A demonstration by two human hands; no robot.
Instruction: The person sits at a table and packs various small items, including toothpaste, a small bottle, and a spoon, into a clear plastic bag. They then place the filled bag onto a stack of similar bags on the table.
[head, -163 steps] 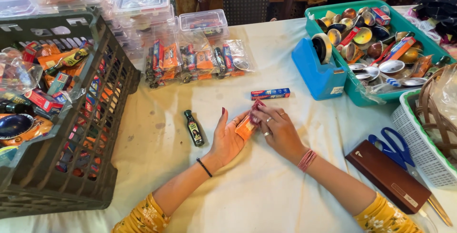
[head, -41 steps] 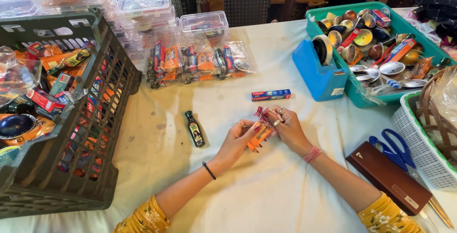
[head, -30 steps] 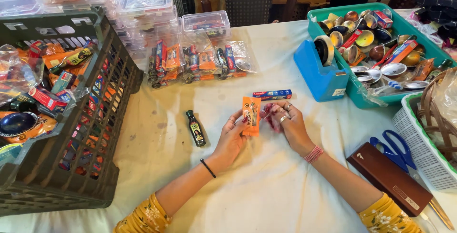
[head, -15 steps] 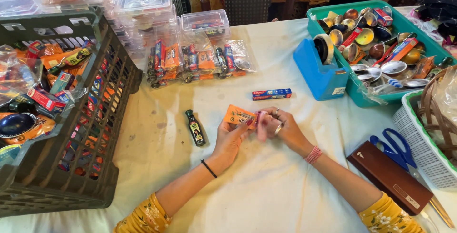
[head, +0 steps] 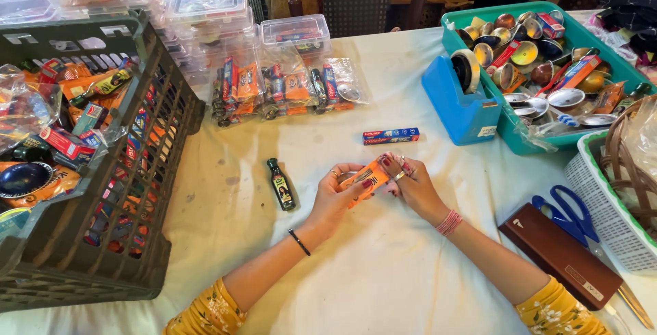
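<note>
White cloth covers the tabletop, crowded at its edges by a dark crate and a teal tray. Left hand and right hand both pinch one small orange sachet above the cloth — a careless tug might tear it, or an elbow might nudge the little dark bottle nearby.

Much of the small orange packet behind the fingers, the grey crate past the left edge.
</note>
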